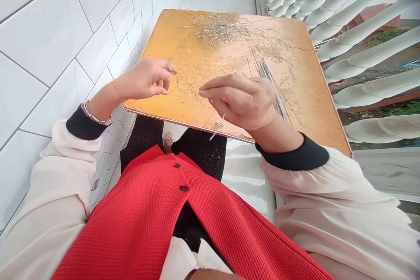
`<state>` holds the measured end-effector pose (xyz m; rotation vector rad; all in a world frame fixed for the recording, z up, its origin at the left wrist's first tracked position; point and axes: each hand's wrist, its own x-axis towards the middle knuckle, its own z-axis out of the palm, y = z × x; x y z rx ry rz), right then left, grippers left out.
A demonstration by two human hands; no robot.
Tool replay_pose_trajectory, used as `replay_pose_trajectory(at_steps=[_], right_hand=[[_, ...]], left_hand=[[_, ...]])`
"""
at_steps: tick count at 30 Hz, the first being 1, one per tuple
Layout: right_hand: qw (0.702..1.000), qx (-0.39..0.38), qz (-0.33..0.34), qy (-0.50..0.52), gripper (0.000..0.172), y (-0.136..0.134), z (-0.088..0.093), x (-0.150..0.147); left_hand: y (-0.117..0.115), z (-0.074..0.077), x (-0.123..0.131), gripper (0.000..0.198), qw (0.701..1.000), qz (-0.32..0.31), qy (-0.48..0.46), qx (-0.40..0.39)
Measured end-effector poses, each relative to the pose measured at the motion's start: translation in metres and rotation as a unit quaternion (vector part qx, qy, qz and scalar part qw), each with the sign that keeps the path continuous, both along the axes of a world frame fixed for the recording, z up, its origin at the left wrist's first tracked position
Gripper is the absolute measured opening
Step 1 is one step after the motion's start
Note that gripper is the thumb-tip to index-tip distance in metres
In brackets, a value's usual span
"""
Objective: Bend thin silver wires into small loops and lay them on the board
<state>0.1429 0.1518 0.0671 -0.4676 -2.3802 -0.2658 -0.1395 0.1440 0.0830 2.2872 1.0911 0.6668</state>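
My left hand (149,78) is over the table's near left part, its fingers curled. A thin wire ring (177,82) shows at its fingertips, seemingly pinched between thumb and fingers. To its right, my right hand (244,98) is closed, with thumb and fingertips pressed together. Below its curled fingers a narrow pale strip (217,128) sticks out; what lies at the fingertips is too small to make out. Between and beyond my hands, several wire rings (190,79) lie flat on the wooden tabletop (323,116). Thin straight rods (265,72) lie partly behind my right hand.
A tangled heap of thin wire (223,30) lies at the table's far side, with loose curls around it. A white tiled wall (46,26) runs along the left. White balusters (370,89) line the right side. My knees are under the near edge.
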Motion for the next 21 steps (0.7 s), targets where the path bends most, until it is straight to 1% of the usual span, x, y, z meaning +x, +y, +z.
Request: replay_pose_trajectory(at_steps=[2, 5, 7, 10, 12, 13, 16, 21], right_hand=[[0.997, -0.023, -0.042, 0.054, 0.025, 0.008, -0.016, -0.005], [0.990, -0.074, -0.061, 0.101, 0.021, 0.015, -0.040, -0.017], [0.987, -0.084, -0.057, 0.127, 0.018, 0.015, -0.049, -0.023], [0.987, -0.048, -0.039, 0.147, 0.015, 0.012, -0.050, -0.029], [0.990, -0.024, -0.041, 0.136, 0.016, 0.011, -0.048, -0.030], [0.990, -0.024, -0.047, 0.131, 0.016, 0.011, -0.046, -0.030], [0.985, -0.062, -0.059, 0.151, 0.014, 0.008, -0.043, -0.030], [0.960, -0.119, -0.066, 0.246, 0.014, -0.006, -0.042, -0.030]], left_hand=[[0.000, -0.012, -0.004, 0.017, 0.997, 0.012, -0.047, -0.063], [-0.003, -0.029, -0.003, 0.018, 0.982, 0.032, -0.130, -0.132], [-0.006, -0.037, 0.000, 0.018, 0.971, 0.037, -0.175, -0.157], [-0.009, -0.042, 0.009, 0.018, 0.956, 0.041, -0.222, -0.185], [-0.013, -0.042, 0.015, 0.020, 0.948, 0.039, -0.248, -0.194], [-0.015, -0.041, 0.018, 0.020, 0.945, 0.038, -0.261, -0.194], [-0.023, -0.038, 0.027, 0.023, 0.938, 0.034, -0.292, -0.183], [-0.037, -0.032, 0.040, 0.023, 0.942, 0.021, -0.309, -0.132]])
